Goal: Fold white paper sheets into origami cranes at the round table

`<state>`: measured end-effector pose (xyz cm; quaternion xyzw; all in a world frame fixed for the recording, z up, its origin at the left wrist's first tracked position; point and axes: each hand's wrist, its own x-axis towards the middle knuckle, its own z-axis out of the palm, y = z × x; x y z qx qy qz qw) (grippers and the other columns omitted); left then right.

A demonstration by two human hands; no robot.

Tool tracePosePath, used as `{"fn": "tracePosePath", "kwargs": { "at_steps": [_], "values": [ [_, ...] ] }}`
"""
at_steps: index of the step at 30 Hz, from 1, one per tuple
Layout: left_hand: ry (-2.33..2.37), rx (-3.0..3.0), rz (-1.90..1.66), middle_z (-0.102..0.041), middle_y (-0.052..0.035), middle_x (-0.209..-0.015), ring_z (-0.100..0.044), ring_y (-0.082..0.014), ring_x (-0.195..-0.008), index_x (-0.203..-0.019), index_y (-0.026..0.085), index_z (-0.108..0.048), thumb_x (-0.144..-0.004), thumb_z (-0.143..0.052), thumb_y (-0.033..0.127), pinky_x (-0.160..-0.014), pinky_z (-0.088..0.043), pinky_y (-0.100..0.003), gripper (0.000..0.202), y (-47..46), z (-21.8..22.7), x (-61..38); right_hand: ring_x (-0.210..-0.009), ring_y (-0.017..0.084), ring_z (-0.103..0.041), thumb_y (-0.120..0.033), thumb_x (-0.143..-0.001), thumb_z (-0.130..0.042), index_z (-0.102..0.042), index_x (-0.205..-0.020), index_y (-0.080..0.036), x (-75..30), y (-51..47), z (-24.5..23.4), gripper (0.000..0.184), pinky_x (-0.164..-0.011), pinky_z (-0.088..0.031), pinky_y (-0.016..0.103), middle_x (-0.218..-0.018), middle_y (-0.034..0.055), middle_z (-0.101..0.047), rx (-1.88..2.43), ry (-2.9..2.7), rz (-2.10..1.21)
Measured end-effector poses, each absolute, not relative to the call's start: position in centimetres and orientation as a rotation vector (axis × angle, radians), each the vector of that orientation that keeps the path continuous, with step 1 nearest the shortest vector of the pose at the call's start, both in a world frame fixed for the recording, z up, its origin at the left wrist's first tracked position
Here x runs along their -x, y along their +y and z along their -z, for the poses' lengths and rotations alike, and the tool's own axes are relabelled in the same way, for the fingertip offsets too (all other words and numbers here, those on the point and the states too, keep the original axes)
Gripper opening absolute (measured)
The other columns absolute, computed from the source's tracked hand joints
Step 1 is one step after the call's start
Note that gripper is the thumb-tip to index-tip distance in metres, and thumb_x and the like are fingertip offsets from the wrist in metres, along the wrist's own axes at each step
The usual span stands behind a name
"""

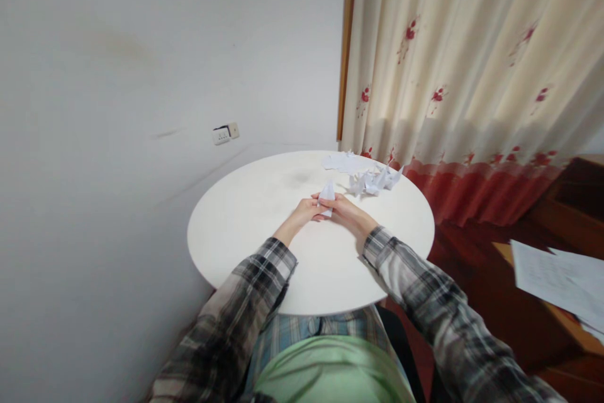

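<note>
A small piece of folded white paper (326, 192) stands pointed end up between my hands, above the middle of the round white table (245, 227). From the left, my left hand (306, 209) grips the paper with its fingers closed. My right hand (345, 207) holds the same paper from the right, its thumb lying across the front. The fingers behind the paper are partly hidden. Just beyond my right hand lies a pile of folded white paper pieces (372, 182), with flat white sheets (342, 162) behind it.
A wall with a socket (221, 135) rises on the left. A flowered curtain (453, 63) hangs behind the table to the right. Farther right, white sheets (552, 274) lie on brown wooden furniture (566, 327). The table's rounded edge is close to my body.
</note>
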<state>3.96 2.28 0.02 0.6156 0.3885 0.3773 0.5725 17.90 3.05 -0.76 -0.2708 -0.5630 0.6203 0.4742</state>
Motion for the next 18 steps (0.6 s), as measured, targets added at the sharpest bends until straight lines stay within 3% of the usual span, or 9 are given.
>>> {"fn": "tracePosePath", "kwargs": {
  "at_steps": [9,14,18],
  "values": [
    [0.936,-1.481,-0.822,-0.068,-0.0086,-0.082,-0.063,-0.0124,-0.063,-0.086,0.009,-0.065,-0.064,-0.071,0.029,-0.056,-0.045,-0.02,0.03,2.15,-0.18,-3.81,-0.061,0.012,-0.058,-0.023,-0.055,-0.074,-0.067,-0.087,-0.014,-18.27,3.31,1.0,0.034,-0.057,-0.045,0.023,-0.074,0.0043,-0.068,0.702,-1.345,-1.494],
    [0.931,-1.491,-0.804,-0.068,-0.0051,-0.081,-0.063,-0.0115,-0.061,-0.101,0.013,-0.061,-0.065,-0.071,0.024,-0.054,-0.044,-0.019,0.039,2.3,0.01,-4.06,-0.056,0.011,-0.056,-0.027,-0.058,-0.073,-0.069,-0.082,-0.011,-18.19,3.15,1.15,0.029,-0.052,-0.043,0.022,-0.068,0.0041,-0.067,0.711,-1.37,-1.478],
    [0.938,-1.491,-0.802,-0.068,-0.0047,-0.079,-0.063,-0.0112,-0.06,-0.102,0.013,-0.06,-0.067,-0.07,0.024,-0.053,-0.044,-0.018,0.038,2.48,0.15,-4.12,-0.056,0.011,-0.055,-0.031,-0.06,-0.072,-0.069,-0.082,-0.012,-18.02,2.93,1.17,0.03,-0.053,-0.042,0.023,-0.067,0.0037,-0.067,0.708,-1.377,-1.459]
  ]
}}
